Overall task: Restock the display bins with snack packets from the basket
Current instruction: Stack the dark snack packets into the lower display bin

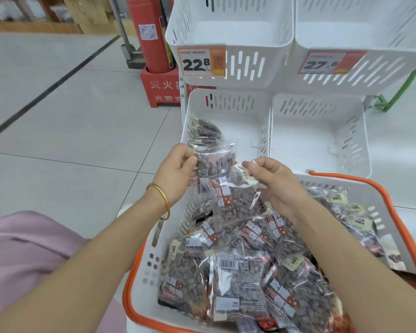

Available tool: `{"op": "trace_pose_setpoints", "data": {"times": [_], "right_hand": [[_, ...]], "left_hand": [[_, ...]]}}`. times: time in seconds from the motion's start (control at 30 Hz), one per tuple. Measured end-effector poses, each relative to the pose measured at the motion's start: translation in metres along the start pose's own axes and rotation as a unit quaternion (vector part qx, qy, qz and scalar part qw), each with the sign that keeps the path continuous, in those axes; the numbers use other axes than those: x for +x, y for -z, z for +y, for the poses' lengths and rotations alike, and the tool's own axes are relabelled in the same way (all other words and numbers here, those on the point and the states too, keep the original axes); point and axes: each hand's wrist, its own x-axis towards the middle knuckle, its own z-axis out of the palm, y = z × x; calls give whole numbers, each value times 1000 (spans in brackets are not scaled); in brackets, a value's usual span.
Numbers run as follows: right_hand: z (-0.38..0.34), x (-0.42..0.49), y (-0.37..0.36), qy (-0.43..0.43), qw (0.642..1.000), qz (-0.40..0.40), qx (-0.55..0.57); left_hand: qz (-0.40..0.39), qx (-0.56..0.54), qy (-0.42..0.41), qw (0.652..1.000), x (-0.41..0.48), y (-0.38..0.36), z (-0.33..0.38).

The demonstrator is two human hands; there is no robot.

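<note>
Nearest the camera, a pink garment (22,248) covers the person's lap at lower left, and two bare forearms reach forward over a white basket (154,258) with an orange rim and handle. The basket is heaped with clear snack packets (240,280) of dark brown pieces. They carry red-and-white labels, barcodes and cream tags and lie at all angles on one another.

The left hand (178,171), with a gold bangle (162,198) on its wrist, has its fingers curled and pinches the upper left edge of one packet (214,162). That packet is raised above the basket's far end, at the front rim of the lower left bin. The right hand (274,181) pinches the top of a second packet (238,200) between thumb and fingertips. This one hangs just below and partly in front of the first, and its lower edge touches the heap.

Beyond the hands stands the lower left display bin (226,102), white and slotted, with a few packets (204,133) leaning against its left wall. The lower right bin (322,104) touches it. Two upper bins (228,25) (360,25) sit above and behind. The left one bears a price tag reading 22.8 (201,60), and the right one a blurred tag (329,62) beginning 27.

To the left of the bins a red fire extinguisher (149,32) stands upright in a red stand (163,90) on the pale tiled floor (58,116)
</note>
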Motion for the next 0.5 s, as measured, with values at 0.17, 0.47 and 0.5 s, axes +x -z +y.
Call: {"op": "trace_pose_setpoints", "data": {"times": [0.17, 0.47, 0.5], "right_hand": [[-5, 3, 3, 21, 996, -81, 42], [-14, 0, 9, 119, 985, -82, 96], [-14, 0, 10, 122, 981, -108, 106]], "left_hand": [[-53, -2, -93, 994, -5, -8, 5], [-160, -266, 147, 939, -2, -9, 9], [-197, -231, 177, 936, -4, -9, 10]]}}
